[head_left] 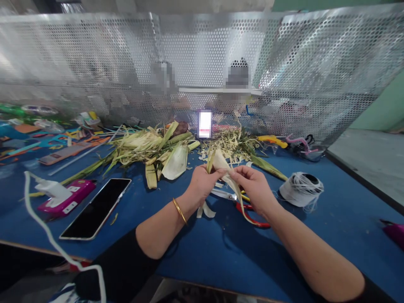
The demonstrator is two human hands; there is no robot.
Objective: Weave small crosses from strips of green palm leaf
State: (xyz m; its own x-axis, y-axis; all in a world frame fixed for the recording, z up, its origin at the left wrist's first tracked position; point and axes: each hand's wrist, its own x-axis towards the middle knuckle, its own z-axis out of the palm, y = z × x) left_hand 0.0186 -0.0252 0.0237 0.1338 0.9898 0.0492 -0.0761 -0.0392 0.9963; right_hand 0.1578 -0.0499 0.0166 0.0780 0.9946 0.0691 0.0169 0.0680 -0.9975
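My left hand [203, 182] is closed around a bunch of pale corn husk strips [217, 162], held upright above the blue table [195, 248]. A gold bangle sits on that wrist. My right hand [254, 185] pinches one husk strip that curls down from the bunch. Both hands are close together, almost touching. Red-handled scissors [249, 210] lie on the table just under my right hand.
A pile of green and pale husks [151, 149] lies behind the hands. A spool of white string [301, 188] stands to the right. A black phone [96, 207] and a pink power bank [67, 197] with a white cable lie left. A perforated metal screen [202, 63] closes the back.
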